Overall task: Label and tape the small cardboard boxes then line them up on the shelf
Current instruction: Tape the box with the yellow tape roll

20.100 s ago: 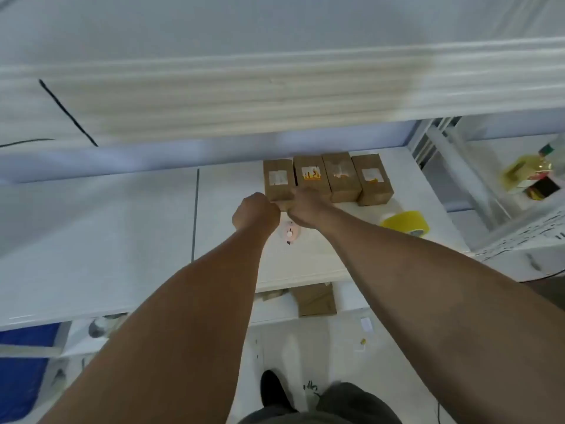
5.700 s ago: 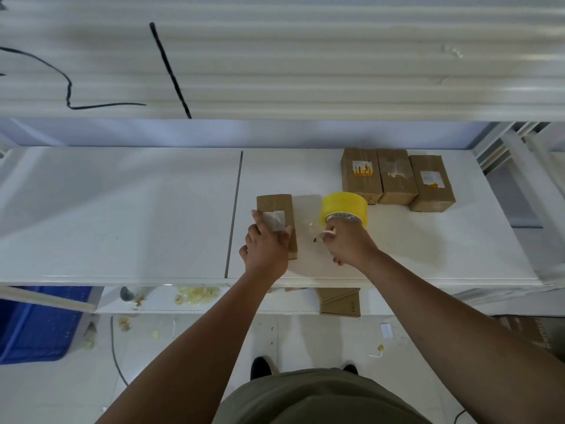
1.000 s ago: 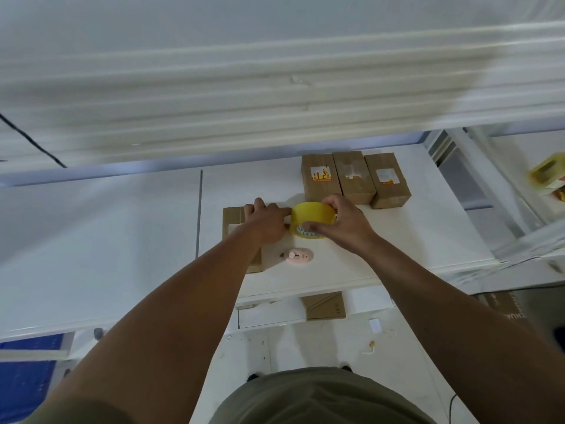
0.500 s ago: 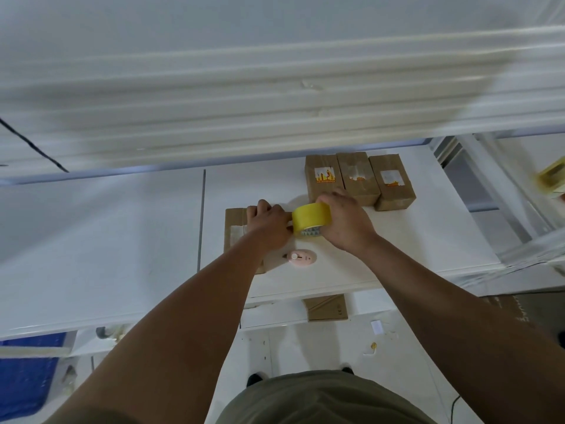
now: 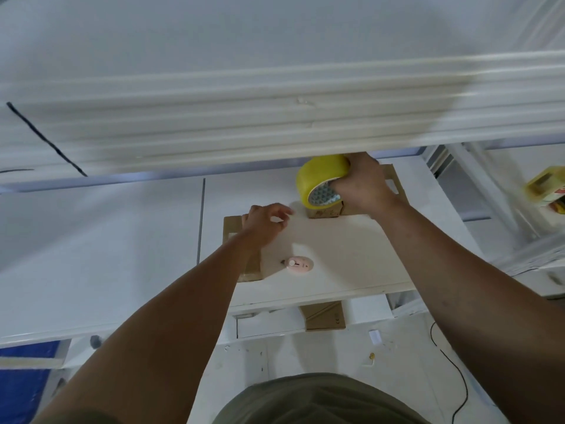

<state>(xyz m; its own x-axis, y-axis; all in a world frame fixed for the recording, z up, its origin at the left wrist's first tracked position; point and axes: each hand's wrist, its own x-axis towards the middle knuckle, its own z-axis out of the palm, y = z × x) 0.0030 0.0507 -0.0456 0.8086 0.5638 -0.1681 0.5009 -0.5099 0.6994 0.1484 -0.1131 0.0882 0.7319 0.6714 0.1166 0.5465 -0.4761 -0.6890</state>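
Note:
My right hand (image 5: 362, 186) grips the yellow tape roll (image 5: 321, 175) and holds it raised over the row of small cardboard boxes (image 5: 324, 213) at the back of the white shelf (image 5: 336, 249). The hand and roll hide most of that row. One more small cardboard box (image 5: 233, 229) lies nearer on the shelf, partly under my left arm. My left hand (image 5: 264, 223) hovers at that box's right edge with fingers loosely curled, and I see nothing held in it. No tape strip shows between roll and box.
A small pink cutter (image 5: 298, 264) lies on the shelf in front of the near box. The upper shelf edge (image 5: 275, 117) overhangs the back. A flat cardboard piece (image 5: 324, 316) sits below, a blue bin (image 5: 24, 377) is at lower left, and a yellow item (image 5: 545, 188) is at right.
My right hand has lifted the tape roll up and back, from beside the near box to over the row. My left hand has come off the box top and loosened.

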